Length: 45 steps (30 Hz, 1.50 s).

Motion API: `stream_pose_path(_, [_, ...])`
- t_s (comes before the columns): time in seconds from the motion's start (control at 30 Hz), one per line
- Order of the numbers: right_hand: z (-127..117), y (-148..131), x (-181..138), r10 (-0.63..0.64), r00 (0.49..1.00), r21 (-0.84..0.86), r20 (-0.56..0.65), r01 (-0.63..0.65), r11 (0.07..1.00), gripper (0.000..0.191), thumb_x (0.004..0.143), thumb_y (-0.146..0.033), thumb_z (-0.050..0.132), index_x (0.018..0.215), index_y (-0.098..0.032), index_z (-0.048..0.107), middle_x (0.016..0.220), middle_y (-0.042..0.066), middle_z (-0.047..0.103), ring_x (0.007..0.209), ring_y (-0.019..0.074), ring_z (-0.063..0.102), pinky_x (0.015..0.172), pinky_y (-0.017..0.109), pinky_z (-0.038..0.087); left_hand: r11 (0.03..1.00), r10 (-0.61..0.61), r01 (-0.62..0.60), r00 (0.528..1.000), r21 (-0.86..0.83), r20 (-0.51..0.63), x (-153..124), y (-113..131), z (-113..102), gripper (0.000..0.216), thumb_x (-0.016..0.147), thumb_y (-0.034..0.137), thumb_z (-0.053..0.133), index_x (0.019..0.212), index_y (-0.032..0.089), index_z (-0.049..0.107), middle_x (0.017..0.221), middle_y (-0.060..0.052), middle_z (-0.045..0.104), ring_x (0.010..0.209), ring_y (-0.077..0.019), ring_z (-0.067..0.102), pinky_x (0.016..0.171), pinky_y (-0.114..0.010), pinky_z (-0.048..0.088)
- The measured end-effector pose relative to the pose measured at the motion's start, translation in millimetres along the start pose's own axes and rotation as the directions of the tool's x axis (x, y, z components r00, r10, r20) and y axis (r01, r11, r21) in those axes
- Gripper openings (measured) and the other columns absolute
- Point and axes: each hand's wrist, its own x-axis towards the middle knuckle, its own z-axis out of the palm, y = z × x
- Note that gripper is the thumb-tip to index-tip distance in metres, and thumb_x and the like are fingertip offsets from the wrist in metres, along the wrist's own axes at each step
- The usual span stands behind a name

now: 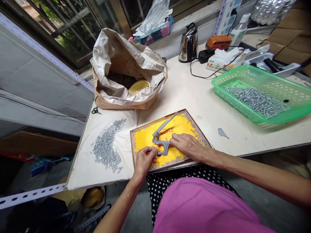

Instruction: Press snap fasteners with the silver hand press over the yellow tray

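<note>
A grey hand press tool (162,136) with a long lever lies on a yellow tray (145,137) with a wooden rim at the table's front edge. My left hand (143,159) is closed in a pinch at the tool's jaw, holding something too small to name. Over the tool's base and the tray lies my right hand (188,146), fingers stretched flat, touching the tool. Small metal pieces (197,133) line the tray's rim.
A pile of small metal pins (107,147) lies on white cloth left of the tray. A green basket (301,106) with more pins stands at right. Behind are a paper sack (114,58) with a yellow bowl (139,86), scissors (96,111), a kettle (188,43) and a tissue pack (220,61).
</note>
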Motion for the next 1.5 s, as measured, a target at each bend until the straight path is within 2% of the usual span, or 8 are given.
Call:
stream_pose_path(0.27, [1, 0, 1, -0.055, 0.998, 0.004, 0.006, 0.055, 0.998, 0.021, 0.098, -0.009, 0.034, 0.1, -0.017, 0.053, 0.087, 0.005, 0.057, 0.071, 0.0168, 0.05, 0.063, 0.032, 0.034, 0.995, -0.097, 0.097, 0.994, -0.009, 0.047, -1, 8, 6, 0.037, 0.067, 0.045, 0.081, 0.073, 0.012, 0.064, 0.053, -0.001, 0.064, 0.045, -0.0102, 0.059, 0.051, -0.021, 0.05])
stream_pose_path(0.5, [6, 3, 2, -0.03, 0.998, 0.034, 0.053, 0.028, 0.999, 0.017, 0.096, -0.006, 0.039, 0.098, -0.018, 0.052, 0.091, 0.005, 0.056, 0.076, 0.0178, 0.05, 0.068, 0.032, 0.034, 0.975, -0.155, 0.139, 0.984, 0.174, 0.086, 7, 10, 2, 0.026, 0.079, 0.036, 0.074, 0.074, 0.012, 0.064, 0.048, -0.002, 0.065, 0.041, -0.0115, 0.061, 0.046, -0.019, 0.049])
stream_pose_path(0.67, [12, 5, 3, -0.003, 0.999, -0.011, 0.045, 0.003, 1.0, 0.017, 0.095, -0.007, 0.041, 0.096, -0.018, 0.053, 0.093, 0.005, 0.057, 0.085, 0.0209, 0.049, 0.077, 0.035, 0.033, 0.938, -0.321, 0.295, 0.938, 0.184, 0.134, 10, 20, 3, 0.019, 0.081, 0.028, 0.073, 0.076, 0.013, 0.062, 0.049, -0.003, 0.066, 0.045, -0.0132, 0.065, 0.048, -0.02, 0.053])
stream_pose_path(0.83, [15, 7, 7, -0.057, 0.998, -0.122, -0.002, 0.056, 0.991, 0.017, 0.095, -0.008, 0.042, 0.091, -0.018, 0.056, 0.086, 0.006, 0.059, 0.082, 0.0223, 0.046, 0.072, 0.035, 0.028, 0.909, -0.414, 0.395, 0.89, 0.133, 0.191, 11, 29, -2, 0.027, 0.072, 0.031, 0.083, 0.076, 0.013, 0.064, 0.058, -0.005, 0.07, 0.052, -0.0143, 0.069, 0.047, -0.018, 0.052])
stream_pose_path(1.1, [13, 4, 8, -0.074, 0.997, -0.168, -0.038, 0.067, 0.984, 0.02, 0.096, -0.009, 0.043, 0.09, -0.018, 0.059, 0.083, 0.005, 0.06, 0.078, 0.0217, 0.044, 0.068, 0.036, 0.024, 0.941, -0.332, 0.318, 0.933, 0.113, 0.137, 5, 25, 0, 0.031, 0.068, 0.033, 0.086, 0.074, 0.012, 0.064, 0.061, -0.002, 0.069, 0.055, -0.0139, 0.069, 0.051, -0.02, 0.055])
stream_pose_path(1.3, [13, 7, 9, -0.077, 0.997, -0.12, 0.009, 0.077, 0.99, 0.015, 0.096, -0.011, 0.046, 0.092, -0.017, 0.058, 0.085, 0.005, 0.06, 0.082, 0.022, 0.046, 0.071, 0.035, 0.026, 0.908, -0.402, 0.373, 0.904, 0.188, 0.148, 7, 34, 3, 0.02, 0.076, 0.023, 0.079, 0.072, 0.011, 0.064, 0.055, -0.003, 0.068, 0.049, -0.0127, 0.067, 0.05, -0.02, 0.055])
stream_pose_path(1.5, [10, 12, 8, -0.029, 0.99, 0.003, 0.139, 0.029, 1.0, 0.01, 0.096, -0.017, 0.05, 0.097, -0.019, 0.06, 0.094, 0.005, 0.063, 0.091, 0.0216, 0.049, 0.079, 0.036, 0.032, 0.881, -0.451, 0.408, 0.878, 0.24, 0.162, 12, 35, 2, 0.013, 0.08, 0.018, 0.075, 0.073, 0.011, 0.065, 0.052, -0.005, 0.068, 0.05, -0.014, 0.068, 0.049, -0.019, 0.054])
